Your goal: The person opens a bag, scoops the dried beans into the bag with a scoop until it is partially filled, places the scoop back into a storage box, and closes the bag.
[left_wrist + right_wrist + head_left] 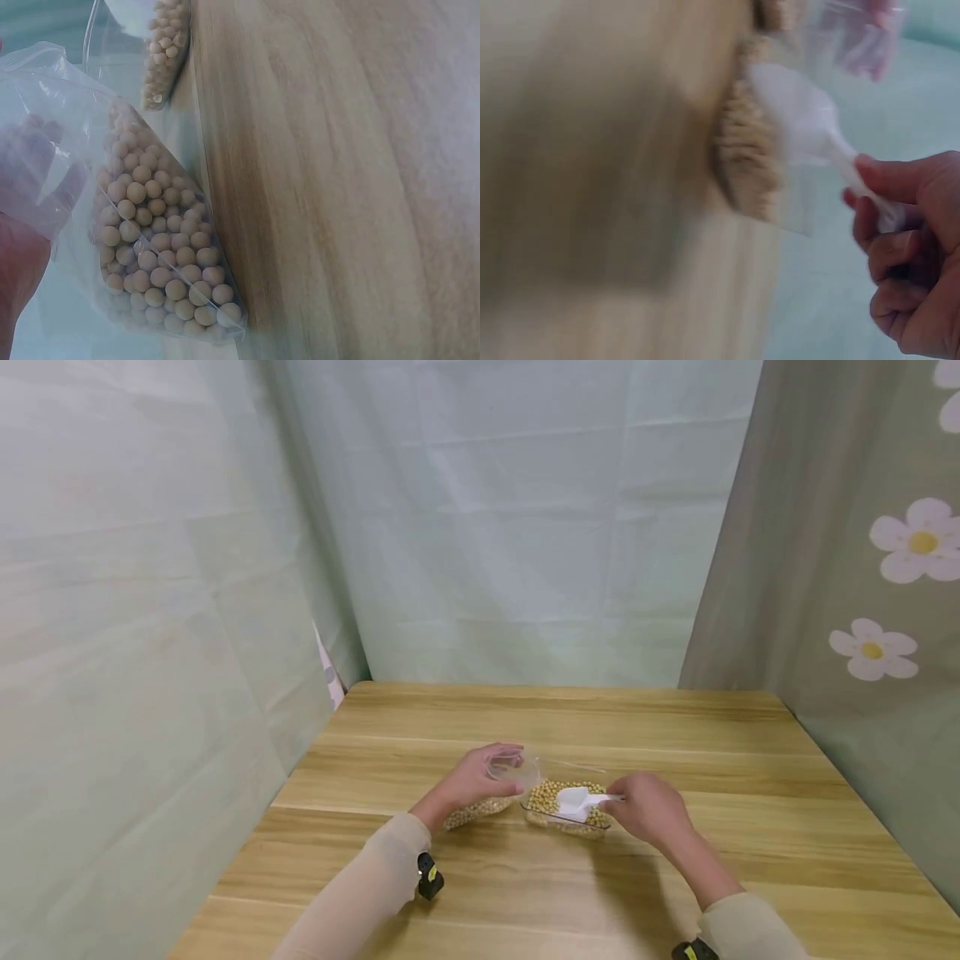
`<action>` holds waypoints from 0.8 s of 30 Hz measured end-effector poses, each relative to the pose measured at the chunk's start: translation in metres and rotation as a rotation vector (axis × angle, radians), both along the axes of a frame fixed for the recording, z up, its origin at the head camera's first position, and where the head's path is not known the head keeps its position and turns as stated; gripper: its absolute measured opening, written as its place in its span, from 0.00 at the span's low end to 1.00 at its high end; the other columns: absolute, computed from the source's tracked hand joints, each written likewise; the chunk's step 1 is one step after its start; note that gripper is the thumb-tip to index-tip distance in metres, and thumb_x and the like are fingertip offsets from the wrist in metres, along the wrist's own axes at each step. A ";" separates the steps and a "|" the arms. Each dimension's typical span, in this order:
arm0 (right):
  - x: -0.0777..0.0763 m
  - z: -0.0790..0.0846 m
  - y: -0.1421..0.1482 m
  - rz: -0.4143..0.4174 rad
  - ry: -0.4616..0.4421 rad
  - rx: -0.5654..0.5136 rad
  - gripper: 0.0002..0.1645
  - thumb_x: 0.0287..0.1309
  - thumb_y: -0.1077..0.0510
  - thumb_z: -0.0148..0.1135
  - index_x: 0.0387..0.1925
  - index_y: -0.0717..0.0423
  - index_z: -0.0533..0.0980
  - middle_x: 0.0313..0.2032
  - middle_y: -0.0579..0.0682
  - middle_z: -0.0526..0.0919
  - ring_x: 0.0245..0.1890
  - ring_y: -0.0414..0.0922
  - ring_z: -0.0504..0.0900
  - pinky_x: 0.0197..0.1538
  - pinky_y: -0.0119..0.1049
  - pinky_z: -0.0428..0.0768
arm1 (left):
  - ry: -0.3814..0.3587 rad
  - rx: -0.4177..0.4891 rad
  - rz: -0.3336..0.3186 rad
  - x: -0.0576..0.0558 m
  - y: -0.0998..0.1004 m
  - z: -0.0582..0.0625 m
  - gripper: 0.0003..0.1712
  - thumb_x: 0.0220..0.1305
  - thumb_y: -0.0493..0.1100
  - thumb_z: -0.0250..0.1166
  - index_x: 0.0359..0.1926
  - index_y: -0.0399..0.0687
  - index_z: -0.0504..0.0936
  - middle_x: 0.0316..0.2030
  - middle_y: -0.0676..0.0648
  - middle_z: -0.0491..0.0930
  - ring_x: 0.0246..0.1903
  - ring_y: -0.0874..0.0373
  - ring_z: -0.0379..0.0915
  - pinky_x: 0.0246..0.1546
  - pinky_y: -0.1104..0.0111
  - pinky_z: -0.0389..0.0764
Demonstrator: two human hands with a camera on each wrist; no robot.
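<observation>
My left hand grips the mouth of a clear plastic bag, which is partly filled with round, beige, bead-like balls. The bag's mouth is held open, and its filled part rests on the table. Just right of it stands a clear rectangular container holding yellowish balls of similar size. My right hand holds a white scoop by its handle, with the scoop's bowl over the balls in the container. Motion blurs the scoop in the right wrist view, so its load cannot be told.
The wooden table reaches back to a pale hanging curtain. Another pale curtain hangs at the left, and a flower-patterned one at the right. A small black device is worn at my left wrist.
</observation>
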State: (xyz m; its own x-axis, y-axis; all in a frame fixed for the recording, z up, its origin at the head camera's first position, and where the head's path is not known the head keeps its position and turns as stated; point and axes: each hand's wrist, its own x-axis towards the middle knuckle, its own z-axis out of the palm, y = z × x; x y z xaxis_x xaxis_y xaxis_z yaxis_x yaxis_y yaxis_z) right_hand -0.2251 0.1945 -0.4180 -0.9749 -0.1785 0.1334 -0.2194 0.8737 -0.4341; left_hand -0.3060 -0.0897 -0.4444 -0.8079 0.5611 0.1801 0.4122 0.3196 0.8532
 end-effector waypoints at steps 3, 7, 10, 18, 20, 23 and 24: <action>-0.003 -0.018 -0.004 -0.024 0.023 -0.115 0.13 0.49 0.52 0.65 0.36 0.54 0.82 0.32 0.48 0.83 0.30 0.45 0.79 0.29 0.42 0.74 | 0.009 0.000 0.000 0.000 0.000 -0.001 0.37 0.46 0.47 0.72 0.59 0.51 0.70 0.49 0.46 0.76 0.48 0.52 0.71 0.41 0.66 0.75; -0.005 -0.036 -0.008 -0.033 0.075 -0.225 0.12 0.50 0.55 0.65 0.36 0.56 0.82 0.32 0.49 0.83 0.27 0.42 0.76 0.27 0.39 0.72 | 0.009 -0.014 0.002 0.002 0.001 0.000 0.38 0.46 0.49 0.72 0.60 0.52 0.69 0.49 0.48 0.76 0.49 0.54 0.71 0.42 0.67 0.75; -0.006 -0.041 -0.009 -0.036 0.111 -0.265 0.14 0.50 0.55 0.65 0.39 0.58 0.82 0.35 0.51 0.83 0.31 0.44 0.79 0.32 0.41 0.74 | 0.006 -0.024 0.010 0.003 0.001 0.000 0.37 0.46 0.49 0.72 0.59 0.54 0.69 0.50 0.50 0.75 0.49 0.56 0.71 0.42 0.67 0.75; -0.001 -0.044 -0.006 -0.041 0.114 -0.368 0.17 0.50 0.52 0.65 0.40 0.59 0.81 0.37 0.53 0.82 0.35 0.47 0.79 0.35 0.42 0.75 | 0.005 -0.009 0.011 0.002 0.002 0.002 0.37 0.46 0.47 0.72 0.59 0.53 0.70 0.50 0.47 0.75 0.50 0.53 0.70 0.41 0.67 0.75; 0.000 -0.045 -0.004 -0.041 0.114 -0.383 0.17 0.50 0.52 0.65 0.40 0.59 0.81 0.37 0.53 0.82 0.34 0.46 0.78 0.34 0.41 0.74 | 0.000 -0.001 0.014 0.002 0.002 0.003 0.36 0.46 0.46 0.72 0.59 0.52 0.70 0.50 0.46 0.75 0.50 0.52 0.70 0.41 0.66 0.76; 0.002 -0.046 -0.001 -0.054 0.087 -0.412 0.19 0.51 0.52 0.65 0.42 0.60 0.80 0.37 0.52 0.82 0.30 0.44 0.76 0.31 0.38 0.73 | -0.016 0.000 0.021 0.002 0.001 0.005 0.36 0.47 0.45 0.72 0.59 0.53 0.70 0.50 0.47 0.75 0.50 0.53 0.70 0.41 0.66 0.75; 0.002 -0.046 0.000 -0.061 0.071 -0.424 0.19 0.51 0.52 0.65 0.43 0.59 0.80 0.36 0.52 0.82 0.29 0.43 0.75 0.29 0.37 0.73 | -0.019 0.000 0.023 0.002 0.001 0.006 0.36 0.47 0.45 0.72 0.59 0.54 0.69 0.50 0.47 0.75 0.50 0.54 0.70 0.41 0.66 0.75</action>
